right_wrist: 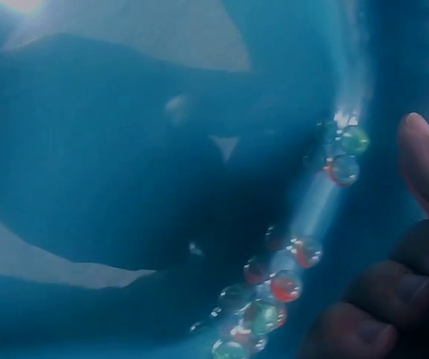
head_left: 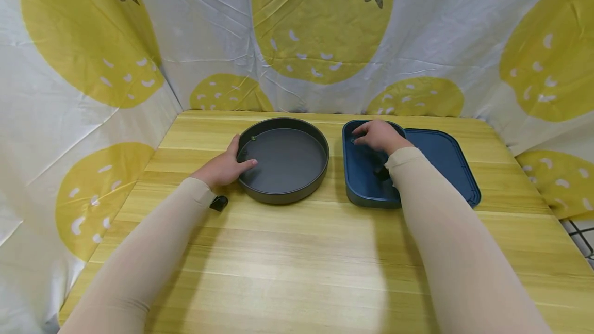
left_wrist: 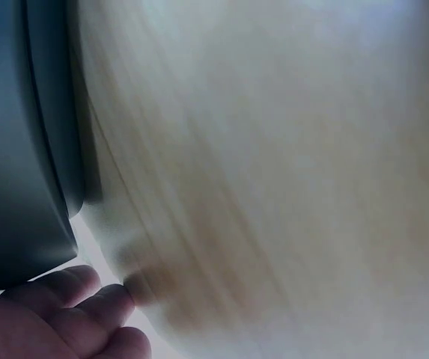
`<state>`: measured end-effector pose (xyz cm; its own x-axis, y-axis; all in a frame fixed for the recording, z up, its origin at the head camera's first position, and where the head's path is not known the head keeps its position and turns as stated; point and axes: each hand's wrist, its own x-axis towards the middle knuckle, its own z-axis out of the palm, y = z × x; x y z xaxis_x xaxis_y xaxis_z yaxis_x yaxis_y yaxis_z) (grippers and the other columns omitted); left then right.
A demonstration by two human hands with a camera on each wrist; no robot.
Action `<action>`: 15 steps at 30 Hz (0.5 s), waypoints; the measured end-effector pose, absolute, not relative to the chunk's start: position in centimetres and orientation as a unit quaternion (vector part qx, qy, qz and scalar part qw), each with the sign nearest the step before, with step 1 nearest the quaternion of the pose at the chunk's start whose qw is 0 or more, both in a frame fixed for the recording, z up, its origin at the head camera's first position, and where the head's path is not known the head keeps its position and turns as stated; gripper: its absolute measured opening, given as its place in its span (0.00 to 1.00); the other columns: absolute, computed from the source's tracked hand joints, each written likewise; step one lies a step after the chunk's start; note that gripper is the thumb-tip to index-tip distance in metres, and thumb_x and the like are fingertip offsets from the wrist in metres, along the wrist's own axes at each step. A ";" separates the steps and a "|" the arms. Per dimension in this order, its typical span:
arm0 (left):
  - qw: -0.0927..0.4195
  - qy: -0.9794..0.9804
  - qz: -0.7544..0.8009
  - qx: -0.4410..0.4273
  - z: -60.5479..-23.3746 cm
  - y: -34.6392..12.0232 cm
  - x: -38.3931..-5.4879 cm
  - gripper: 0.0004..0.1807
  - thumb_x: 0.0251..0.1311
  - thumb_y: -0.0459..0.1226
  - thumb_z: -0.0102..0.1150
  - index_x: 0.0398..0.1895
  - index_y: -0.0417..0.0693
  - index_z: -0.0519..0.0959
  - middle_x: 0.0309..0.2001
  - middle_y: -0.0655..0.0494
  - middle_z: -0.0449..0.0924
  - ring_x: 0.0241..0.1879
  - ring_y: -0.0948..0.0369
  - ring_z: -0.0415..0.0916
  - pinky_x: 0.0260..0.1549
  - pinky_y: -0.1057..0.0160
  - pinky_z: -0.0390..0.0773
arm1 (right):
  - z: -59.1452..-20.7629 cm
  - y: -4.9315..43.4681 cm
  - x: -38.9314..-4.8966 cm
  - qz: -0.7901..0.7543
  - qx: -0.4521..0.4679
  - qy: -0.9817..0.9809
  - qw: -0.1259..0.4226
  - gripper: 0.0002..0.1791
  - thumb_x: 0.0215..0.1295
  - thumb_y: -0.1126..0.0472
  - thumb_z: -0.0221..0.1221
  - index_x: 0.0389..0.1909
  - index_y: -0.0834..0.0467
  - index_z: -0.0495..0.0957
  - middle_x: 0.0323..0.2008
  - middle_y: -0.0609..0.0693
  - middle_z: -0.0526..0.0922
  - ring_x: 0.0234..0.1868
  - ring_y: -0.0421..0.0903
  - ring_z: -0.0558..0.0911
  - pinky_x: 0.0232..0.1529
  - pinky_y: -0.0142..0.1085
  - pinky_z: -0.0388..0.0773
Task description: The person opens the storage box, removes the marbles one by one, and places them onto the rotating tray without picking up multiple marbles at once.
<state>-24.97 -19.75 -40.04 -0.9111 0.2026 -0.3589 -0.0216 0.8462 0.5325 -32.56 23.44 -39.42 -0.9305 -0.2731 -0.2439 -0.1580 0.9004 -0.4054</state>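
My left hand (head_left: 226, 166) grips the rim of a round dark grey pan (head_left: 287, 166), thumb over the inside and fingers along the outer wall. Two small glass marbles (head_left: 253, 138) lie in the pan near that hand. My right hand (head_left: 379, 136) reaches down into a blue rectangular box (head_left: 359, 189) with rounded corners, fingers bent downward. In the right wrist view several clear marbles (right_wrist: 285, 285) with red and green swirls line the box's inner edge. Thumb and fingers (right_wrist: 416, 292) stand close beside them, apart from each other. The left wrist view shows curled fingertips (left_wrist: 87, 314) under the pan's wall.
A flat blue lid (head_left: 445, 164) lies right of the box, partly behind the right sleeve. The wooden table (head_left: 287, 262) extends in front of both containers. White cloth with yellow fruit prints (head_left: 325, 24) hangs behind and at both sides.
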 end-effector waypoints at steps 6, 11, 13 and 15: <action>0.206 0.936 0.279 0.048 -40.2 -19.7 -25.1 0.59 0.75 0.64 0.50 0.85 0.55 0.21 0.86 0.37 0.40 0.81 0.37 0.54 0.78 0.37 0.58 | -39.8 23.5 -32.5 -0.183 -0.096 0.966 0.155 0.24 0.77 0.59 0.61 0.70 0.61 0.78 0.72 0.65 0.75 0.70 0.65 0.75 0.70 0.59 0.73; 0.205 0.937 0.279 0.049 -40.2 -19.8 -25.0 0.59 0.75 0.64 0.51 0.85 0.54 0.21 0.85 0.37 0.41 0.81 0.37 0.55 0.78 0.37 0.58 | -39.9 23.3 -32.6 -0.178 -0.100 0.966 0.161 0.24 0.78 0.59 0.60 0.70 0.62 0.77 0.71 0.65 0.75 0.71 0.66 0.74 0.71 0.59 0.72; 0.204 0.937 0.279 0.050 -40.2 -19.9 -25.1 0.59 0.75 0.63 0.51 0.85 0.54 0.21 0.85 0.37 0.41 0.81 0.37 0.55 0.78 0.37 0.58 | -39.9 23.2 -32.6 -0.176 -0.104 0.965 0.164 0.24 0.78 0.59 0.60 0.70 0.62 0.77 0.70 0.65 0.77 0.71 0.65 0.74 0.71 0.59 0.72; 0.202 0.938 0.279 0.052 -40.2 -19.9 -25.1 0.59 0.75 0.63 0.51 0.85 0.53 0.21 0.86 0.37 0.41 0.81 0.37 0.55 0.78 0.37 0.58 | -40.0 23.1 -32.7 -0.176 -0.107 0.965 0.164 0.24 0.78 0.60 0.60 0.70 0.62 0.77 0.69 0.64 0.78 0.71 0.65 0.75 0.71 0.58 0.72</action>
